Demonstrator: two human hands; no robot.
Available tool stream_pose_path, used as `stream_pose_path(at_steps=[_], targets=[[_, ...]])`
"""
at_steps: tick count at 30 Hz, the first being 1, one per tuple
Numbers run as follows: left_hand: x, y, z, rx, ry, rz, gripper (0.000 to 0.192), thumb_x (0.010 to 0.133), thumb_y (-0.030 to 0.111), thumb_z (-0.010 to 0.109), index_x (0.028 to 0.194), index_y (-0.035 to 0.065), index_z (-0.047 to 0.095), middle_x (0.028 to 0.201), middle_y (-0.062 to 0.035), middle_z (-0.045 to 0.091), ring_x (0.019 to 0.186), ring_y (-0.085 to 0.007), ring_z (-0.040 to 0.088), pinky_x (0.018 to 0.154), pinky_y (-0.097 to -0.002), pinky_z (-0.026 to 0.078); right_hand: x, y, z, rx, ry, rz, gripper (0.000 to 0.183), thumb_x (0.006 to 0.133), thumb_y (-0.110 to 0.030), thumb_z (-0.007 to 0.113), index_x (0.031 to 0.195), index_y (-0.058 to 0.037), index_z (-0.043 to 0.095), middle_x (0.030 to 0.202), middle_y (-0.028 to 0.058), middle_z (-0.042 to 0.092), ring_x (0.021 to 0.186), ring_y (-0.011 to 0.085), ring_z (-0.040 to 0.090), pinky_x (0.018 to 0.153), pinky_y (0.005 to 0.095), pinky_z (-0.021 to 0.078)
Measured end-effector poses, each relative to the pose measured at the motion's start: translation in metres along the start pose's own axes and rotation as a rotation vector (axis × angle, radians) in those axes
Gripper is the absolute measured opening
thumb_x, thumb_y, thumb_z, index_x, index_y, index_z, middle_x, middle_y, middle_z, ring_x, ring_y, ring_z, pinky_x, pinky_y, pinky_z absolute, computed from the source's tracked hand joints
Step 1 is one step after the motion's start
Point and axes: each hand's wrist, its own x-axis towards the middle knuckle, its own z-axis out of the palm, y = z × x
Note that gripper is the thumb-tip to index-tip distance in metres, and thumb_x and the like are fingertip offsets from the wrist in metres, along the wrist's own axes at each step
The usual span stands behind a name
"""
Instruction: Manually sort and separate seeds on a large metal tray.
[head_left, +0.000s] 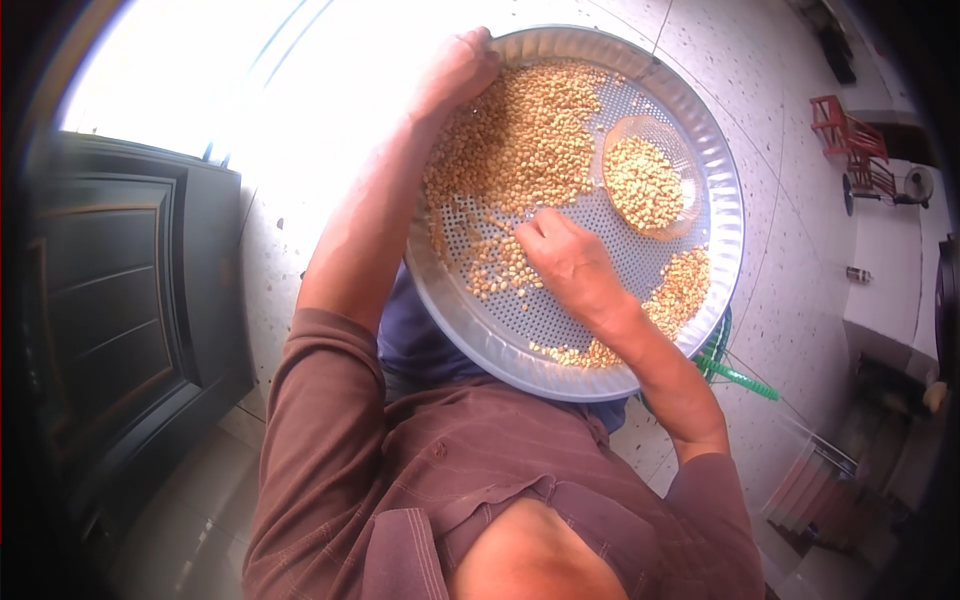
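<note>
A large round metal sieve with a perforated bottom rests over my lap. My left hand grips its rim at the upper left. Pale tan beans or kernels cover the far left part of the sieve, and a smaller scattering lies beside my right hand. My right hand is low over the middle with its fingertips pinched together; whether a kernel is between them is hidden. A clear shallow bowl holding more kernels sits inside at the right. Further kernels line the near right edge.
A dark panelled door stands at the left. Speckled floor tiles surround the sieve. Below its right edge, a green plastic handle or bar sticks out. Red stools and a pinkish rack or box are at the far right.
</note>
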Motion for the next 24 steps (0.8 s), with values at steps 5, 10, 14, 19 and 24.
stream_pose_path(at_steps=[5, 10, 14, 19, 24], targets=[[-0.001, 0.006, -0.002, 0.002, -0.050, -0.006, 0.031, 0.094, 0.027, 0.056, 0.114, 0.0042, 0.064, 0.099, -0.0231, 0.071, 0.094, -0.0363, 0.070, 0.082, -0.0465, 0.054, 0.000, -0.004, 0.006, -0.049, -0.027, 0.055, 0.010, 0.081, 0.003, 0.059, 0.086, -0.0031, 0.052, 0.082, 0.0144, 0.052, 0.076, 0.0321, 0.062, 0.066, 0.0419, 0.0529], [-0.003, 0.002, -0.003, 0.001, -0.041, -0.019, 0.034, 0.094, 0.026, 0.057, 0.118, 0.0029, 0.063, 0.101, -0.0224, 0.071, 0.093, -0.0354, 0.070, 0.082, -0.0458, 0.054, 0.002, 0.005, -0.006, 0.058, 0.032, 0.112, 0.013, 0.081, 0.002, 0.062, 0.091, -0.0023, 0.055, 0.086, 0.0167, 0.054, 0.078, 0.0356, 0.061, 0.069, 0.0443, 0.0520], [0.002, 0.000, 0.001, 0.000, -0.019, -0.011, 0.036, 0.094, 0.026, 0.057, 0.120, 0.0020, 0.063, 0.103, -0.0228, 0.071, 0.095, -0.0358, 0.070, 0.082, -0.0459, 0.054, -0.004, 0.046, -0.059, -0.015, 0.193, 0.286, 0.015, 0.082, 0.002, 0.063, 0.095, -0.0005, 0.056, 0.087, 0.0191, 0.057, 0.078, 0.0365, 0.063, 0.070, 0.0461, 0.0521], [0.001, 0.001, 0.000, 0.039, -0.063, -0.002, 0.038, 0.095, 0.028, 0.056, 0.122, 0.0017, 0.063, 0.106, -0.0230, 0.071, 0.099, -0.0367, 0.069, 0.087, -0.0451, 0.053, -0.025, 0.080, -0.070, -0.148, 0.179, 0.312, 0.015, 0.085, 0.001, 0.063, 0.100, -0.0017, 0.062, 0.088, 0.0189, 0.059, 0.080, 0.0372, 0.063, 0.071, 0.0450, 0.0521], [-0.003, 0.002, -0.005, -0.034, -0.068, -0.061, 0.041, 0.095, 0.030, 0.055, 0.125, 0.0022, 0.063, 0.111, -0.0223, 0.070, 0.104, -0.0357, 0.068, 0.091, -0.0436, 0.052, -0.022, 0.054, -0.059, 0.041, 0.184, 0.227, 0.008, 0.087, -0.005, 0.067, 0.095, -0.0033, 0.064, 0.089, 0.0142, 0.060, 0.081, 0.0327, 0.065, 0.070, 0.0431, 0.0522]])
